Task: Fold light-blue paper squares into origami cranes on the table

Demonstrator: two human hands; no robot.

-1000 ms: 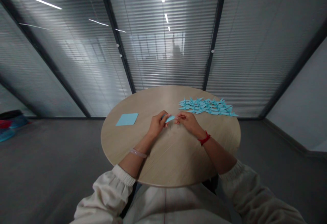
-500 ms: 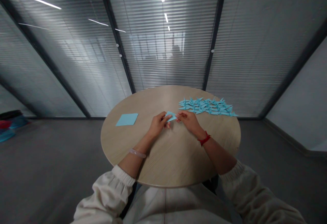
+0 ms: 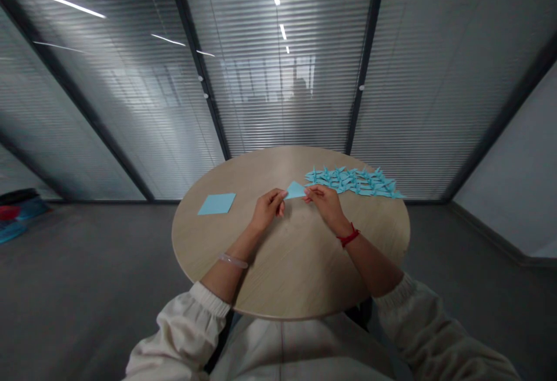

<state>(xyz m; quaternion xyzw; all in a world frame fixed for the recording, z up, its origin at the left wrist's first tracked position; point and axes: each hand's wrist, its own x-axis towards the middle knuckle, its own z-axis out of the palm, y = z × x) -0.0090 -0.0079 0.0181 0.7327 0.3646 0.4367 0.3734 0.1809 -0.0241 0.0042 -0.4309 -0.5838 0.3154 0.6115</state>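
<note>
A small folded sheet of light blue paper (image 3: 295,189) is held up between my two hands over the middle of the table, its outline a triangle with the point away from me. My left hand (image 3: 267,207) pinches its left corner between thumb and fingers. At the right corner, my right hand (image 3: 322,202) pinches it the same way. Just beyond my right hand lie several folded blue paper cranes (image 3: 354,181) in close rows. Left of my left hand, blue square paper (image 3: 216,203) lies flat; whether it is one sheet or a stack I cannot tell.
The round wooden table (image 3: 296,276) stands right in front of my body. Behind it rises a glass partition with blinds (image 3: 287,114) and dark frames. On the floor at far left sit dark, red and blue items (image 3: 20,216), too blurred to name.
The folded paper has been turned and now shows as a triangle with its point away from me. My hands have moved slightly apart, each at one corner.
</note>
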